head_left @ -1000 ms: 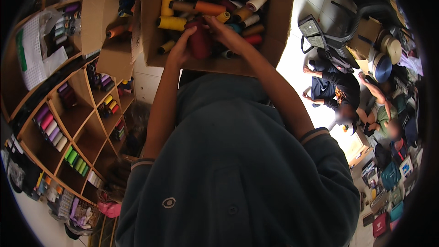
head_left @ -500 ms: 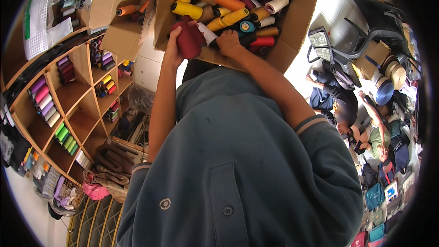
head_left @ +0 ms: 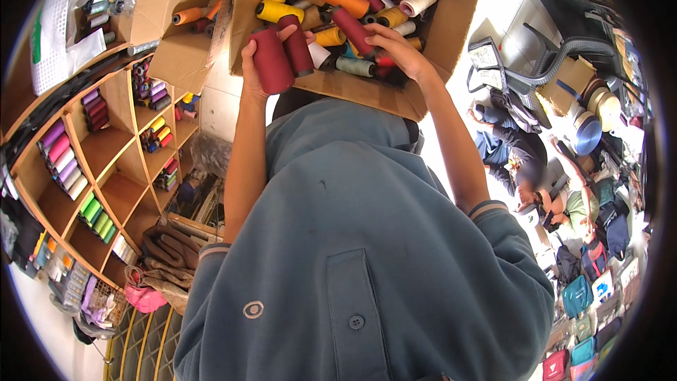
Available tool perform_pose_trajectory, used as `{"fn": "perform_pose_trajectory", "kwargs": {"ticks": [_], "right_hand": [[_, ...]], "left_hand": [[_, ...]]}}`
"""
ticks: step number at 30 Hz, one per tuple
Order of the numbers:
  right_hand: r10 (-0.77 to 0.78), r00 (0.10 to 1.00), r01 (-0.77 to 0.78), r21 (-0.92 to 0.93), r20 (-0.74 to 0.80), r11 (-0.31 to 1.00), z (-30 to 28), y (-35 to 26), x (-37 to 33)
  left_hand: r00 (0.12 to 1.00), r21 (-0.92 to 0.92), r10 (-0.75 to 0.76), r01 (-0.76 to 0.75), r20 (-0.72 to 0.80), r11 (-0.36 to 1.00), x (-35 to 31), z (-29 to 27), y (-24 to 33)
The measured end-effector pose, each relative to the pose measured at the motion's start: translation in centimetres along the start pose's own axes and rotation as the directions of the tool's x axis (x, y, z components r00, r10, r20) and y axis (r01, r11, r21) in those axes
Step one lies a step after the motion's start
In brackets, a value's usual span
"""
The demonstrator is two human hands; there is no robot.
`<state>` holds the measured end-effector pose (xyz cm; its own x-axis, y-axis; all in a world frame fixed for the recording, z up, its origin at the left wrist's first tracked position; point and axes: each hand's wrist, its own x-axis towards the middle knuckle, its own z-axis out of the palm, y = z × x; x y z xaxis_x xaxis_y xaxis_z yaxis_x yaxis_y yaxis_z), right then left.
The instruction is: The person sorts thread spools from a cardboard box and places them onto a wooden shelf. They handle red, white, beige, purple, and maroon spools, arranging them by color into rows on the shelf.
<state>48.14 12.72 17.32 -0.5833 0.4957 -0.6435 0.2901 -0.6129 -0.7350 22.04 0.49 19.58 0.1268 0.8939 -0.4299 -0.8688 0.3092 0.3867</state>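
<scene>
In my left hand [head_left: 252, 79] are two dark red thread spools, a thick spool [head_left: 272, 63] and a slimmer spool [head_left: 298, 48] beside it, held over the near left part of an open cardboard box [head_left: 356, 89]. My right hand [head_left: 400, 51] grips one end of another dark red thread spool [head_left: 350, 29], tilted above the pile. Inside the box lie yellow, orange, brown, black, white and red spools in a jumble. A grey-green spool [head_left: 355, 66] and a white spool [head_left: 319, 55] rest near the box's close wall.
At the left stands a wooden cubby shelf [head_left: 116, 141] with spools sorted by colour. A second cardboard box [head_left: 185, 56] holds more spools. A black chair [head_left: 578, 53] is at the right. Farther right, two people sit among bags; webbing rolls [head_left: 605, 107] are stacked nearby.
My right hand has come up out of the pile with a dark red spool and moved right. A second dark red spool now shows in my left hand.
</scene>
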Motion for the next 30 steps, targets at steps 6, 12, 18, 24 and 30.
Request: {"fn": "perform_pose_trajectory", "kwargs": {"ticks": [6, 12, 18, 24, 30], "right_hand": [[-0.26, 0.965, 0.261, -0.276, 0.041, 0.925, 4.7, 1.4, 1.9], [-0.249, 0.963, 0.268, -0.395, 0.099, 0.878, 5.2, 3.2, 1.6], [-0.089, 0.993, 0.029, -0.59, -0.074, 0.807, -0.3, 6.9, 1.5], [0.07, 0.991, -0.134, -0.915, -0.116, 0.38, -3.1, 10.0, 1.1], [0.163, 0.986, 0.014, -0.997, 0.026, 0.07, -3.0, 11.4, 2.8]], "left_hand": [[0.998, 0.117, -0.05, 0.047, 0.025, 0.992, 1.4, -0.5, -0.1], [0.995, 0.133, -0.013, 0.026, -0.099, 0.991, 0.9, -0.8, -0.2], [0.999, 0.077, -0.052, 0.052, -0.006, 0.996, -0.8, -1.2, 0.4], [0.988, 0.086, 0.112, -0.103, -0.104, 0.991, -2.9, -1.7, 0.7], [0.972, -0.05, 0.218, -0.223, -0.081, 0.974, -5.9, -0.4, 1.5]]}}
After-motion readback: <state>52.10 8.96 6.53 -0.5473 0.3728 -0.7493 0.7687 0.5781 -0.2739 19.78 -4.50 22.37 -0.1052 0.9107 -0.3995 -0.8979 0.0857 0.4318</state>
